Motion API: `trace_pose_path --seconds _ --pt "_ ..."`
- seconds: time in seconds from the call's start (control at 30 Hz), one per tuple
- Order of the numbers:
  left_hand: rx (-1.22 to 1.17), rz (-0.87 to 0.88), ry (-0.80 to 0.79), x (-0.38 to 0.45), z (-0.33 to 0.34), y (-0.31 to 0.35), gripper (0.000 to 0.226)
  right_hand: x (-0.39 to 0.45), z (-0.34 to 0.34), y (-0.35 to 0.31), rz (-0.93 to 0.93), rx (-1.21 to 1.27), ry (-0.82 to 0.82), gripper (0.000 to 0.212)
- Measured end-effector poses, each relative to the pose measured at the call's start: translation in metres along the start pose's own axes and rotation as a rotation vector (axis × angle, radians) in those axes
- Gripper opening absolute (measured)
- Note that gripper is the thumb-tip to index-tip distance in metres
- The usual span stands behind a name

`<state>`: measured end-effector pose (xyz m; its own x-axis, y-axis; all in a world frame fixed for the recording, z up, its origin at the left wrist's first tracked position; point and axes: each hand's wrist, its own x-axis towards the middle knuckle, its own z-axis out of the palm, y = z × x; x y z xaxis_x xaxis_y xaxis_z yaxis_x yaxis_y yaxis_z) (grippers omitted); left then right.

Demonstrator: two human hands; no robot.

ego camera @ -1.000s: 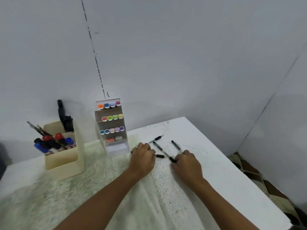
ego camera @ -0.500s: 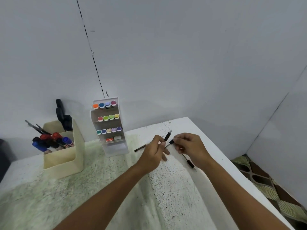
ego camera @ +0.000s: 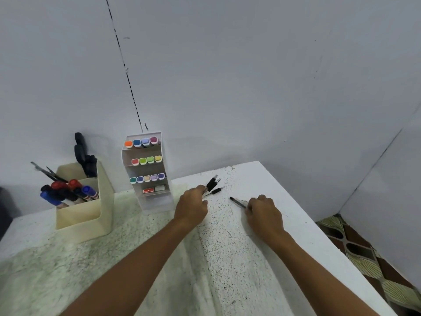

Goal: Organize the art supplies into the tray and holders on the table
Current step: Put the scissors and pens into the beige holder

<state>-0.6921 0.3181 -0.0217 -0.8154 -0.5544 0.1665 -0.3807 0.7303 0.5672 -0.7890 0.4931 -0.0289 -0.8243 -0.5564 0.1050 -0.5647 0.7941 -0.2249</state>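
Markers (ego camera: 145, 161) racked, holder (ego camera: 84, 215) part-filled; left hand (ego camera: 192, 207) grips three pens (ego camera: 213, 185), right hand (ego camera: 264, 213) pinches the last pen (ego camera: 237, 201), none stowed yet.

Four pens (ego camera: 213, 185), two holders (ego camera: 86, 215), thirteen colored markers (ego camera: 147, 160), two hands (ego camera: 192, 205)

the white table top (ego camera: 268, 224) looks matt and speckled with dark marks. the cream rectangular plastic holder (ego camera: 91, 215) is smooth, faintly glossy. the white tiered plastic marker rack (ego camera: 157, 201) looks smooth. the grey wall (ego camera: 250, 87) is matt.
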Motion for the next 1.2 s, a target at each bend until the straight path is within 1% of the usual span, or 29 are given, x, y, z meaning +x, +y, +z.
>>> trace_pose_path --seconds 0.03,0.07,0.1,0.13,0.23,0.3,0.33,0.37,0.4,0.43,0.5,0.57,0.67,0.73,0.8,0.93,0.97,1.07,1.2 --pt "0.034 -0.025 -0.008 0.002 0.002 0.000 0.035 0.001 -0.002 0.000 0.005 0.005 0.022 0.020" --pt "0.064 -0.043 -0.008 0.004 0.003 0.000 0.033 0.003 -0.006 0.002 0.015 0.070 0.045 0.016" --pt "0.078 -0.055 0.003 0.005 0.005 0.000 0.030 0.003 -0.010 0.004 0.025 0.217 0.050 0.011" --pt "0.085 -0.065 0.021 0.006 0.006 0.001 0.028 0.003 -0.015 0.007 0.042 0.424 0.026 0.011" --pt "0.108 -0.073 0.076 0.010 0.009 -0.001 0.024 0.005 -0.028 0.014 0.127 1.089 -0.134 0.018" --pt "0.090 -0.088 0.096 0.011 0.010 -0.001 0.019 0.007 -0.035 0.015 0.198 1.441 -0.237 0.023" --pt "0.042 -0.112 0.110 0.012 0.011 0.000 0.016 0.007 -0.038 0.015 0.227 1.592 -0.283 0.024" --pt "-0.058 -0.152 0.122 0.013 0.011 0.003 0.015 0.008 -0.039 0.014 0.237 1.689 -0.306 0.022" --pt "-0.217 -0.215 0.113 0.015 0.009 0.006 0.014 0.009 -0.040 0.012 0.234 1.718 -0.309 0.019" --pt "-0.418 -0.287 0.077 0.016 0.007 0.010 0.014 0.009 -0.040 0.010 0.236 1.685 -0.292 0.015" --pt "-0.795 -0.405 -0.035 0.015 0.000 0.017 0.015 0.011 -0.040 0.003 0.245 1.531 -0.224 0.005" --pt "-0.985 -0.439 -0.111 0.012 -0.006 0.020 0.015 0.014 -0.037 -0.003 0.263 1.422 -0.187 0.013" --pt "-1.119 -0.422 -0.127 0.006 -0.015 0.024 0.018 0.014 -0.035 -0.016 0.304 1.395 -0.227 0.019" --pt "-1.148 -0.414 -0.136 0.002 -0.017 0.025 0.016 0.013 -0.033 -0.025 0.277 1.453 -0.274 0.019" --pt "-1.127 -0.409 -0.138 -0.002 -0.018 0.026 0.013 0.014 -0.032 -0.035 0.224 1.512 -0.312 0.013" --pt "-1.035 -0.364 -0.119 -0.008 -0.021 0.025 0.006 0.015 -0.030 -0.049 0.142 1.503 -0.309 0.011" --pt "-0.997 -0.331 -0.121 -0.010 -0.023 0.024 0.004 0.015 -0.029 -0.053 0.134 1.498 -0.311 0.012" --pt "-0.911 -0.233 -0.143 -0.015 -0.029 0.023 0.014 0.014 -0.027 -0.062 0.119 1.465 -0.305 0.017" --pt "-0.784 -0.230 -0.165 -0.021 -0.036 0.023 0.011 0.014 -0.027 -0.073 0.148 1.463 -0.275 0.015"
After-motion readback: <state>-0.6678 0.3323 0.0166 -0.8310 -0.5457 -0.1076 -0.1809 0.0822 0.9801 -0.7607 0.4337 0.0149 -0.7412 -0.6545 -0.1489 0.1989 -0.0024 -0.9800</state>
